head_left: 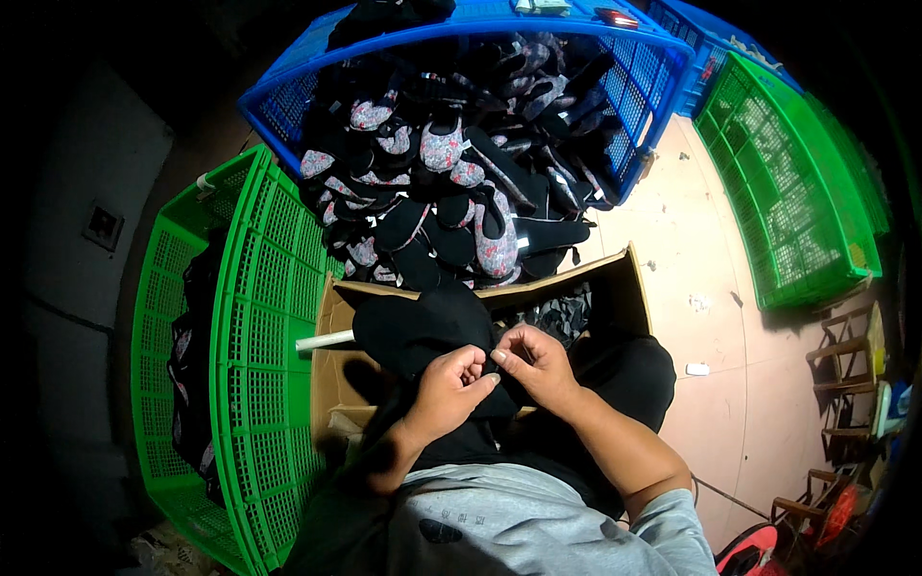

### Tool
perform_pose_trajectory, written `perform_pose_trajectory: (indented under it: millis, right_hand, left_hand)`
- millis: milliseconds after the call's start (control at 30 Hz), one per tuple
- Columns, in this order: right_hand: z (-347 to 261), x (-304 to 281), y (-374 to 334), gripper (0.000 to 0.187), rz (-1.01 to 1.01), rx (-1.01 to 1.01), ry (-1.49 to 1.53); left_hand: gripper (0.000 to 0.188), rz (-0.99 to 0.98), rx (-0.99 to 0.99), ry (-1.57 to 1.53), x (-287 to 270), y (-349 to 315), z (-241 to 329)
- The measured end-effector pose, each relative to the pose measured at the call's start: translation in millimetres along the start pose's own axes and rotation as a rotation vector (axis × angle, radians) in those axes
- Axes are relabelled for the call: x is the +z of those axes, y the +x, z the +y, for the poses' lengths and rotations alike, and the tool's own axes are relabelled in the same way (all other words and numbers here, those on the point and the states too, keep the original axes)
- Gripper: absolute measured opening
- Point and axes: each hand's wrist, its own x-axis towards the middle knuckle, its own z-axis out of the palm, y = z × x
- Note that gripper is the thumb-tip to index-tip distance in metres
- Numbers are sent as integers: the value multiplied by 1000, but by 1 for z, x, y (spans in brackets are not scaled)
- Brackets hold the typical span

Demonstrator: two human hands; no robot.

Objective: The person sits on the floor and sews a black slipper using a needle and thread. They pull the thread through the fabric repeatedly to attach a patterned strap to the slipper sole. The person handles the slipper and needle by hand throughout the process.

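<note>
Over my lap lies a pair of black slippers (413, 331), their two rounded ends side by side and pointing away from me. My left hand (449, 392) is closed at their near edge, with its fingers curled and thumb stretched toward the other hand. Close beside it, my right hand (540, 370) pinches the black edge between thumb and fingertips. Anything finer between the fingertips is too small to make out. Beneath and beyond the slippers stands an open cardboard box (341, 384) with crumpled dark, shiny material (567, 312) inside. A white tube (325, 341) sticks out left of the slippers.
Ahead, a tipped blue crate (461, 27) spills a heap of black and floral slippers (495, 230). Green crates (279, 346) stand at my left, and another green crate (783, 182) at the far right. Small wooden chairs (845, 355) and a white object (697, 370) are on the right-hand floor.
</note>
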Motion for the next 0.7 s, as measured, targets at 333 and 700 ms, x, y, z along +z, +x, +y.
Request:
perform_pose_trajectory:
  millis: [333,700]
  right_hand:
    - [5,1,2,13,1,-36,-49]
    - [2,-1,3,13,73,59,-57]
  left_hand:
    - [16,-2,4,14,0,0,-6]
    - [17,5,1,10,0,1,-4]
